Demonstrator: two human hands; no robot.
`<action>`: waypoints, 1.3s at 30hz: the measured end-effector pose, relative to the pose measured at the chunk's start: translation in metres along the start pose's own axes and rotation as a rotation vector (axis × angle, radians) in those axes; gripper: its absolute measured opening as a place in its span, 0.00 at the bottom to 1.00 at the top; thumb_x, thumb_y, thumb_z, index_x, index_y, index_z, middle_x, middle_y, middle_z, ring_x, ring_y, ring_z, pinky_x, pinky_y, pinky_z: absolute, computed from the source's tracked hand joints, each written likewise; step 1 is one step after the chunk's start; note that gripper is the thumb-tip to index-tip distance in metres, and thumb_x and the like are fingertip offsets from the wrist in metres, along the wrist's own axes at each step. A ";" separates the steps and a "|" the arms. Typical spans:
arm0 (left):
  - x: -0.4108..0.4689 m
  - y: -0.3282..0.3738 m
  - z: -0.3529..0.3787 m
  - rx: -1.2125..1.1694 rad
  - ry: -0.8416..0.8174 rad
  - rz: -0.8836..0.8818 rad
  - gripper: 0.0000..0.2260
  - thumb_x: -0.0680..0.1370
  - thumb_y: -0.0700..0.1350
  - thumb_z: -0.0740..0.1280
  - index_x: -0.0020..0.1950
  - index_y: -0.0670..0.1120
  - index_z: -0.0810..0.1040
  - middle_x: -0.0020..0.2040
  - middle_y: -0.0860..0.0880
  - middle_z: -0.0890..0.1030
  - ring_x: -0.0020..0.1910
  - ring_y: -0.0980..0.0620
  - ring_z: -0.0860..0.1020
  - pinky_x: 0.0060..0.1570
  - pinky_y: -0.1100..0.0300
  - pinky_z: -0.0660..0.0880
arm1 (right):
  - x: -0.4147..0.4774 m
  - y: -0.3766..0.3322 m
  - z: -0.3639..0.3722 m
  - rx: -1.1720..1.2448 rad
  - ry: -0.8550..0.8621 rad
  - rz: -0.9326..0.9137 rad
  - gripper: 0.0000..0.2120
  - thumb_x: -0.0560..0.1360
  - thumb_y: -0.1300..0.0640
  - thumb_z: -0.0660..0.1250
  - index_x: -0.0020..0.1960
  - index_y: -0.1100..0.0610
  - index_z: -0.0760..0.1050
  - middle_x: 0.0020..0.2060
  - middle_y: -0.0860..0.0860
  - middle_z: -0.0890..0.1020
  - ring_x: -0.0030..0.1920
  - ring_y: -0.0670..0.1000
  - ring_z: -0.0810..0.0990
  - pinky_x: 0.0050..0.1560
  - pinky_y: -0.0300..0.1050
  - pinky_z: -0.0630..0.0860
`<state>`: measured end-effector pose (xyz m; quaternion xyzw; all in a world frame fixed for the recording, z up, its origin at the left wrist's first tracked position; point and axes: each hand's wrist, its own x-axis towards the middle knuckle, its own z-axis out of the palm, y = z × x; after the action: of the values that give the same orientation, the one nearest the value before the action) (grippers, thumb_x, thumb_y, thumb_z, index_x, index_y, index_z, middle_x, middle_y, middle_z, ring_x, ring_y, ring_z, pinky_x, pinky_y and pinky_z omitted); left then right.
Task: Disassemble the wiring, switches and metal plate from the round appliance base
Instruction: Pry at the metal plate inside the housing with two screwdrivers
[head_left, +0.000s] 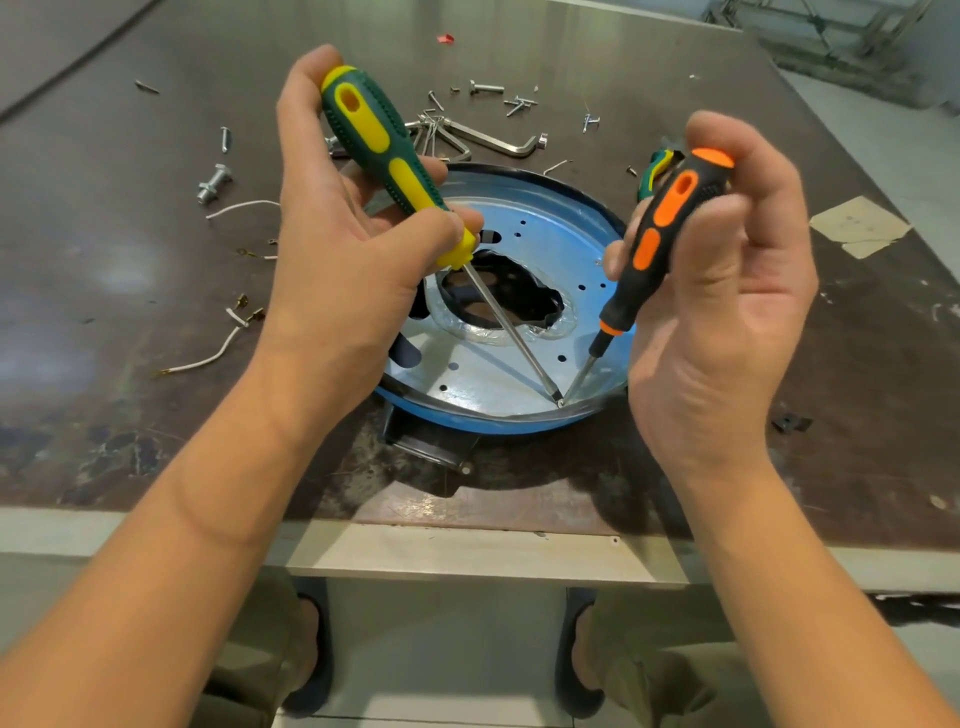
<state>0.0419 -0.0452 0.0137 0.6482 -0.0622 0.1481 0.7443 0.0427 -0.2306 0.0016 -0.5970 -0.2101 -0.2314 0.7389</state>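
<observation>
we judge the job well along: cut white wires (208, 358) with brass terminals lie loose on the counter (104, 312) at 9 o'clock from the round appliance base (441, 418), and bolts (214, 182), small screws and hex keys (498, 143) are scattered from 10 to 12 o'clock. the base sits mid-counter, right in front of us. what is left, as we read it, is the metal plate (493, 374), not yet lifted out. our left hand (353, 208) grips a green-and-yellow screwdriver (384, 150), and our right hand (727, 291) is curled round a black-and-orange screwdriver (654, 244). both tips meet at one fastener (559, 402) at 5 o'clock on the plate. the base holds only that plate. its ragged middle opening shows dark parts below, and we see no wiring or switches inside.
</observation>
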 end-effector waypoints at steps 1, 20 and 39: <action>0.000 0.000 0.000 0.001 0.003 0.005 0.40 0.71 0.32 0.71 0.76 0.52 0.55 0.65 0.35 0.71 0.60 0.40 0.79 0.53 0.49 0.81 | 0.001 0.000 0.000 -0.036 -0.004 -0.008 0.16 0.80 0.50 0.68 0.64 0.56 0.74 0.47 0.57 0.73 0.45 0.61 0.70 0.47 0.62 0.73; 0.001 -0.009 -0.004 0.164 0.070 0.026 0.37 0.73 0.45 0.75 0.76 0.52 0.58 0.48 0.47 0.79 0.47 0.49 0.83 0.34 0.34 0.80 | 0.000 -0.001 -0.003 0.041 -0.015 0.050 0.11 0.86 0.61 0.56 0.66 0.60 0.72 0.52 0.59 0.78 0.46 0.58 0.79 0.50 0.54 0.76; 0.003 -0.008 -0.002 0.167 0.088 -0.019 0.37 0.71 0.43 0.76 0.74 0.54 0.60 0.57 0.42 0.77 0.50 0.45 0.81 0.44 0.50 0.83 | 0.000 0.001 -0.006 -0.005 -0.061 0.034 0.14 0.85 0.65 0.55 0.70 0.62 0.67 0.52 0.62 0.80 0.44 0.57 0.80 0.53 0.52 0.76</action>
<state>0.0465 -0.0435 0.0068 0.7013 -0.0106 0.1741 0.6912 0.0437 -0.2363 -0.0002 -0.6090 -0.2220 -0.2011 0.7344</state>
